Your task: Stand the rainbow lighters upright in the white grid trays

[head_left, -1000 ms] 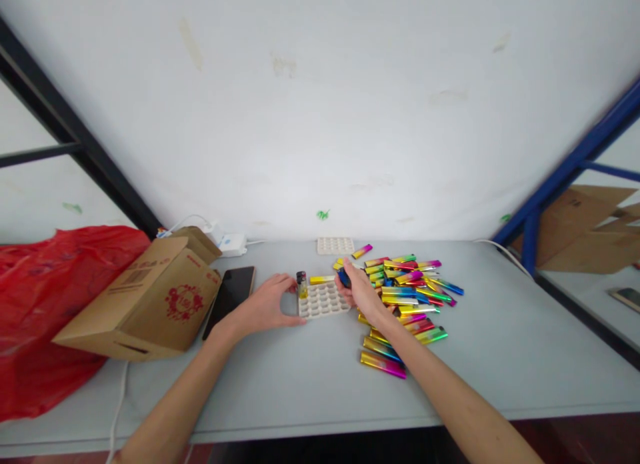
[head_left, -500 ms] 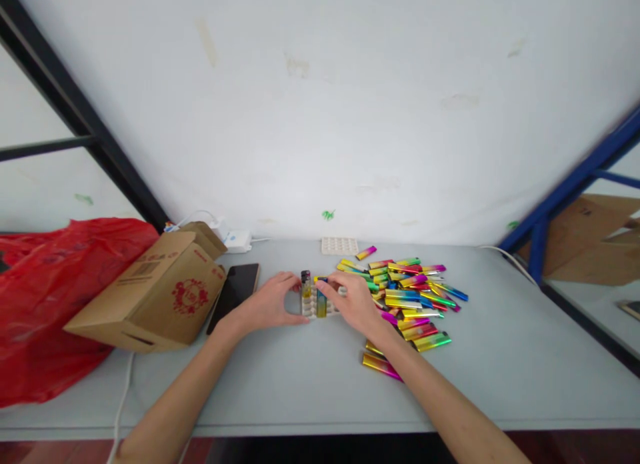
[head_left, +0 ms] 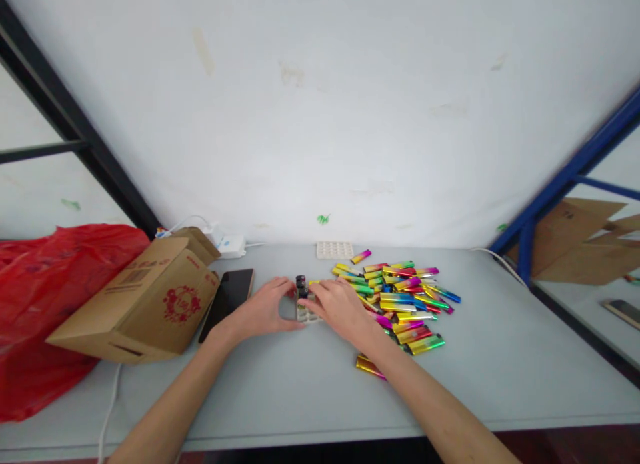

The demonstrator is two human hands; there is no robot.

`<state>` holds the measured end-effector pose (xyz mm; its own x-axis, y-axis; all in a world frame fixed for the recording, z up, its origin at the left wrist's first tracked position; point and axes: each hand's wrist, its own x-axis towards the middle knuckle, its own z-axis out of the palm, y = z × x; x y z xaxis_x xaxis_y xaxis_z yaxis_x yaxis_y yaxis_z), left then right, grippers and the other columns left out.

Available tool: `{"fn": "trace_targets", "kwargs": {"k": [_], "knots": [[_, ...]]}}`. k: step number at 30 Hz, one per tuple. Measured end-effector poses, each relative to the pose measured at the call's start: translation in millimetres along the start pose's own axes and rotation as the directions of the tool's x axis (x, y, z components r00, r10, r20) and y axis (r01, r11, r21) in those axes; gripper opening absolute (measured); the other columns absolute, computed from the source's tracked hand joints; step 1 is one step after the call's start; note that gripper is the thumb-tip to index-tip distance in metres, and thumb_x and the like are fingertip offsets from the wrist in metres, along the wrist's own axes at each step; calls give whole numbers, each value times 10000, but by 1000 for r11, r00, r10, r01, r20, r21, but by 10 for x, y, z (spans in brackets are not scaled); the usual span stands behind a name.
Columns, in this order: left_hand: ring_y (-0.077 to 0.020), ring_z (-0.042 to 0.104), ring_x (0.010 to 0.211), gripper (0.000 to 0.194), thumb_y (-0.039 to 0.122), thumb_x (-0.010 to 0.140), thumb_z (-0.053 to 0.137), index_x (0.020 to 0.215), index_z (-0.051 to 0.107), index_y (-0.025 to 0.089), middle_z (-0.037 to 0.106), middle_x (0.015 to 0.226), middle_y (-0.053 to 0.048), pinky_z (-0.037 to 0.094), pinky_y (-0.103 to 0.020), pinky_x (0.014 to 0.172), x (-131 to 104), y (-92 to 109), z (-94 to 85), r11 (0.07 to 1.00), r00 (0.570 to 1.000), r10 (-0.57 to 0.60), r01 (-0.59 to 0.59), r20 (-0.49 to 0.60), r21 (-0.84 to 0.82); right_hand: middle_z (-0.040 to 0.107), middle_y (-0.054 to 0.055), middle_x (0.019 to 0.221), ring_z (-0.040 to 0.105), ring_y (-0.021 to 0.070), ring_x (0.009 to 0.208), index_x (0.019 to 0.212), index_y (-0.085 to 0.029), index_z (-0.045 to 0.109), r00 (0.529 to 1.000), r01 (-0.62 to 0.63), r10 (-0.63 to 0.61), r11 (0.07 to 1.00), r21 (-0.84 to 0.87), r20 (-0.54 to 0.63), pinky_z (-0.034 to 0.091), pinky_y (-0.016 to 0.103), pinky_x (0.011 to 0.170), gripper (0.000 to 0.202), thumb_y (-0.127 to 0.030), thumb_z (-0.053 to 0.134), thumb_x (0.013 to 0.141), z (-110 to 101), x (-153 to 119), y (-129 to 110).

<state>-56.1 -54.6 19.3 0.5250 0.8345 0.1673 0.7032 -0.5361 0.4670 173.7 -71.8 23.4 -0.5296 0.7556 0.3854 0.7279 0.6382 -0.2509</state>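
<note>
A pale tray with small round cups (head_left: 310, 316) lies on the table between my hands. Black-topped lighters (head_left: 301, 284) stand upright at its left end. My left hand (head_left: 270, 307) is spread at the tray's left side, thumb and fingers apart, nothing held in it. Over the tray's right part is my right hand (head_left: 337, 304), its fingers closed round a lighter that is mostly hidden. To the right of it lies a loose pile of shiny multicoloured lighters (head_left: 400, 297).
A second cupped tray (head_left: 335, 251) lies near the wall. On the left are a dark phone (head_left: 227, 301), a brown cardboard box (head_left: 145, 304), a red plastic bag (head_left: 50, 304) and a white adapter (head_left: 231, 246). A blue metal frame (head_left: 526, 244) stands right.
My right hand has moved left over the tray with the lighter, toward the upright ones. The view has shifted slightly. My left hand keeps its place by the tray.
</note>
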Motion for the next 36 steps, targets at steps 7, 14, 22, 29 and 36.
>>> {"fn": "trace_targets", "kwargs": {"k": [7, 14, 22, 29, 36], "knots": [[-337, 697, 1046, 546, 563, 661, 925, 1000, 676, 216, 719, 1094, -91, 574, -455, 985, 13, -39, 17, 1000, 1000, 2, -1, -19, 20, 788, 75, 920, 727, 218, 872, 968, -180, 760, 995, -86, 91, 989, 118, -35, 498, 325, 853, 329, -342, 537, 1149, -209, 24, 457], [-353, 704, 1100, 544, 555, 662, 935, 1005, 682, 216, 729, 1141, -108, 572, -452, 1010, 7, -3, -3, 999, 1000, -16, 17, -7, 30, 774, 178, 1263, 707, 293, 1219, 1198, -125, 783, 977, -210, 211, 977, -35, 32, 497, 431, 1134, 249, -73, 689, 973, -408, 211, 1687], [-346, 700, 1093, 533, 574, 676, 917, 1002, 679, 225, 731, 1138, -103, 570, -457, 1018, 8, -1, -1, 1000, 1000, -2, 2, -9, 25, 792, 109, 1035, 725, 236, 982, 983, -151, 805, 971, -193, 189, 981, 17, 146, 548, 362, 975, 112, -115, 787, 879, -452, 208, 2003], [-362, 700, 1092, 538, 556, 669, 923, 1006, 677, 215, 729, 1140, -120, 578, -480, 1001, 10, -10, 13, 1000, 1000, -8, 8, -14, 13, 791, 62, 979, 724, 236, 934, 1045, -193, 769, 886, -224, 444, 657, 720, -130, 569, 414, 943, 366, -460, 856, 809, -573, 74, 1703], [-368, 690, 1119, 544, 556, 687, 919, 1017, 666, 205, 720, 1158, -129, 562, -498, 1033, 9, 14, -8, 1000, 1000, -20, 20, 8, 19, 721, 2, 931, 680, 174, 816, 1001, -249, 678, 827, -146, 559, 118, 982, 56, 589, 320, 752, 530, -668, 883, 747, -539, 80, 983]]}}
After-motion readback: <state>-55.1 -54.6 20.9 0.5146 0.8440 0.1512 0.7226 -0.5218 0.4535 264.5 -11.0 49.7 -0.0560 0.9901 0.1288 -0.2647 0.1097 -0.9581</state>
